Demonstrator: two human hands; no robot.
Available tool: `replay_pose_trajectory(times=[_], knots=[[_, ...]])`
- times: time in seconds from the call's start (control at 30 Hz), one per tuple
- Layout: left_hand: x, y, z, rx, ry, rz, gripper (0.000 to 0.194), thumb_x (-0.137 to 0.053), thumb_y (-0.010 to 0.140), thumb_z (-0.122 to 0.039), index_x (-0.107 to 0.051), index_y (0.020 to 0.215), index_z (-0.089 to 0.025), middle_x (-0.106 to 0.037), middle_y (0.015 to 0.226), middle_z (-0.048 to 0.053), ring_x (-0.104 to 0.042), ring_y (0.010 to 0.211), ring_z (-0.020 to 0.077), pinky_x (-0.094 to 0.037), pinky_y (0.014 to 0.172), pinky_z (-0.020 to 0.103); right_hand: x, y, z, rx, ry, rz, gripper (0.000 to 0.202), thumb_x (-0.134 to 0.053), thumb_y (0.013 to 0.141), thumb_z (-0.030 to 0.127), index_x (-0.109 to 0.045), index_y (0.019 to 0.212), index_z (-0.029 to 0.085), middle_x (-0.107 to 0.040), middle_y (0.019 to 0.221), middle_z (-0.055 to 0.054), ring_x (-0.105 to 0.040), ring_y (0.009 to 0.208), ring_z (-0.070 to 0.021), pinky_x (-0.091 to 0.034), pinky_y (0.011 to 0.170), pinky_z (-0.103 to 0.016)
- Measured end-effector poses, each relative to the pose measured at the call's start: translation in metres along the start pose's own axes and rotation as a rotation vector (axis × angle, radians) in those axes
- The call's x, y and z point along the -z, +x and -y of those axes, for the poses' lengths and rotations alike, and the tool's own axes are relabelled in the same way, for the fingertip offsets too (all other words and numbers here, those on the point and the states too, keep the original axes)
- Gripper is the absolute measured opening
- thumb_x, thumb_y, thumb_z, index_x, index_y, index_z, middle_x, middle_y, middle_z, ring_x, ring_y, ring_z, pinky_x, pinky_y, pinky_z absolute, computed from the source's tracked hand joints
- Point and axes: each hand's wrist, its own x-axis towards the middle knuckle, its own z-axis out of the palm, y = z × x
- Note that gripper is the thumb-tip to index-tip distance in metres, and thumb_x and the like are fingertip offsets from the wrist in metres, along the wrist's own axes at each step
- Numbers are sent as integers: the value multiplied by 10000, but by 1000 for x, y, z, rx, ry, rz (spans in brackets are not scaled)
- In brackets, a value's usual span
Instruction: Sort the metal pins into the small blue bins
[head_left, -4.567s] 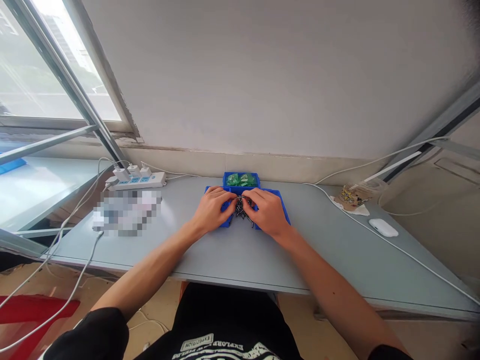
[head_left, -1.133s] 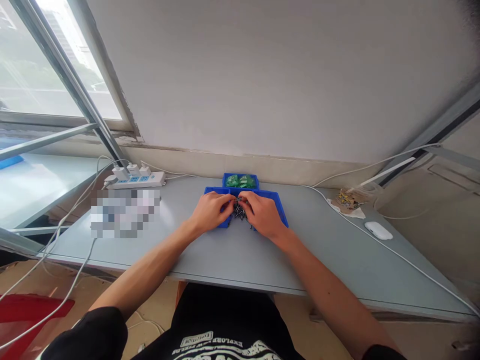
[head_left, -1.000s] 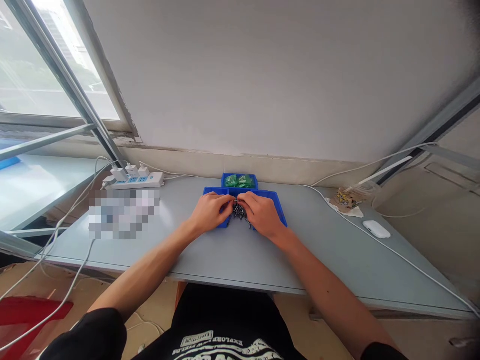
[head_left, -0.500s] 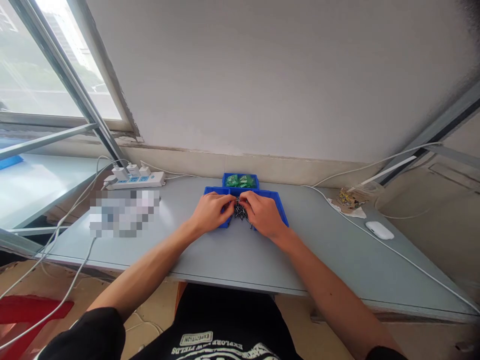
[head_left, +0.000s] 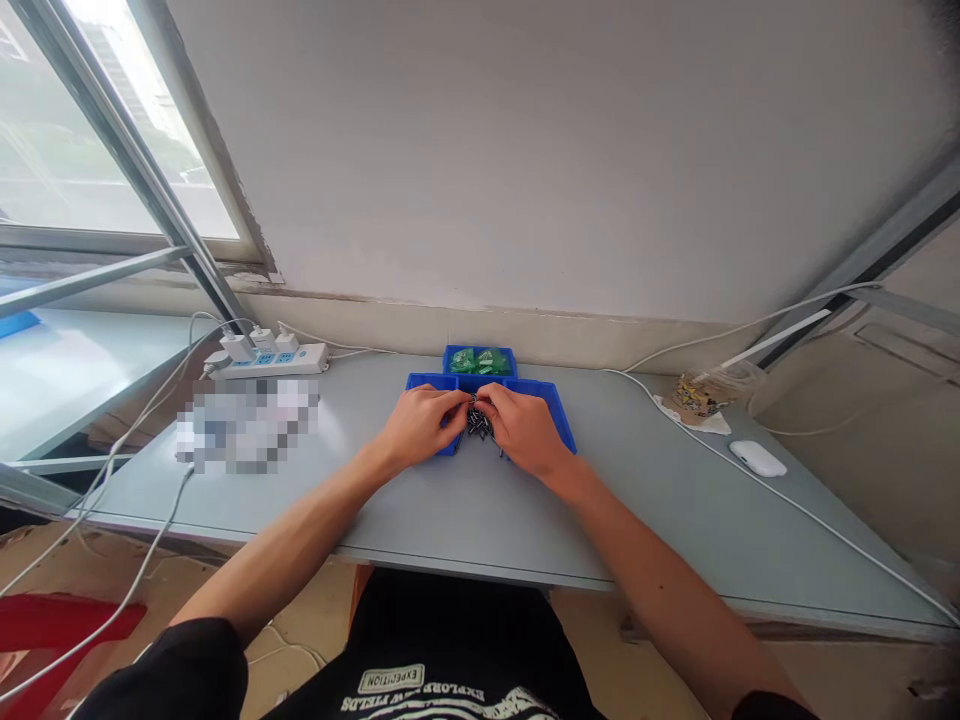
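Note:
My left hand (head_left: 426,422) and my right hand (head_left: 523,425) meet above a pile of small dark and silver metal parts (head_left: 479,424). Thumb and fingers of each hand are pinched together, and the fingertips nearly touch. Whatever sits between them is too small to name. Beneath my left hand a blue bin (head_left: 432,381) is partly covered, and another blue bin (head_left: 561,418) shows beyond my right hand. Behind both, a smaller blue tray (head_left: 448,362) holds green packets (head_left: 489,361).
A power strip (head_left: 304,360) with several plugs lies at the back left, near a blurred-out patch. To the right are a clear cup with a straw (head_left: 709,390), a white earbud case (head_left: 757,459) and a long white cable (head_left: 810,502). The wall closes off the table's back.
Both hands stay pinched over the metal parts, with only slight finger movement. The whole view has shifted very slightly.

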Motion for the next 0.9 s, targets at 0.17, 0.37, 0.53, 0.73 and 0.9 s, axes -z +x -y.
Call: replay_pose_trajectory(times=[0.17, 0.37, 0.53, 0.73, 0.9], knots=[[0, 1, -1, 19, 13, -13, 242, -520, 1003, -274, -757, 1022, -228, -711, 712, 9, -629, 677, 164, -433, 684, 286, 4, 1, 2, 8, 20, -8, 262, -419, 1100, 330, -655, 1073, 220, -776, 950, -49, -712, 830, -200, -446, 710, -300], [1, 2, -3, 32, 3, -23, 252, -514, 1000, -270, -758, 1033, -222, -703, 698, 14, -641, 689, 166, -442, 688, 284, 4, 1, 3, -5, 21, -11, 192, -437, 1080, 269, -622, 1098, 223, -771, 979, -50, -705, 813, -198, -440, 694, -299], [0, 1, -2, -7, -2, -21, 248, -511, 1012, -279, -752, 1016, -220, -701, 699, 11, -638, 686, 166, -461, 723, 289, 2, 1, 1, 13, -5, -24, 244, -411, 1096, 286, -641, 1050, 217, -766, 947, -46, -694, 787, -191, -432, 684, -298], [0, 0, -2, 11, 25, -24, 258, -510, 1015, -288, -760, 1025, -226, -703, 701, 16, -641, 693, 170, -457, 712, 290, 4, 1, 4, 9, 21, 3, 258, -426, 1096, 318, -662, 1135, 220, -771, 1002, -59, -711, 860, -201, -471, 729, -306], [0, 0, -2, 2, 13, -10, 255, -511, 1014, -280, -760, 1047, -235, -729, 747, 17, -656, 716, 169, -467, 735, 291, 2, 1, 3, 10, 12, -21, 270, -423, 1097, 318, -672, 1056, 221, -777, 955, -50, -714, 817, -198, -467, 700, -301]])
